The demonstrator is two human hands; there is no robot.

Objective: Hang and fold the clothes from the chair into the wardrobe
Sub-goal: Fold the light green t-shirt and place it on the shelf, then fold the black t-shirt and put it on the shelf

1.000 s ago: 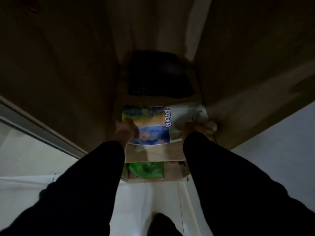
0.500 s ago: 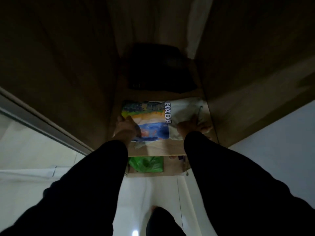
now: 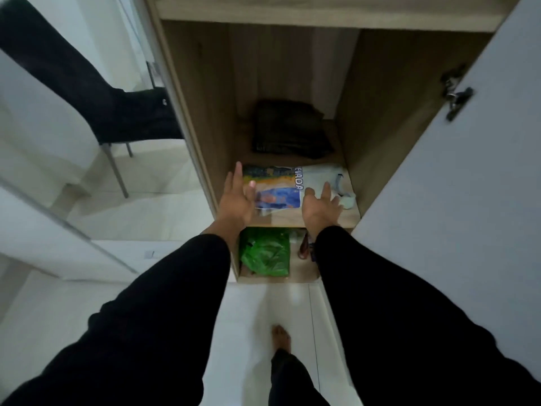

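Head view: my left hand (image 3: 235,200) and right hand (image 3: 320,208) hover with fingers released, grasping nothing, over the folded printed shirt (image 3: 288,186) lying on the wardrobe shelf (image 3: 310,219).

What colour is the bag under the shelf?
Bright green, a plastic bag seen in the head view.

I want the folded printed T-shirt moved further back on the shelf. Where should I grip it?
Grip the printed T-shirt by its two short ends, coming from the open front. It lies flat and wide across the shelf, and the dark folded garment sits behind it.
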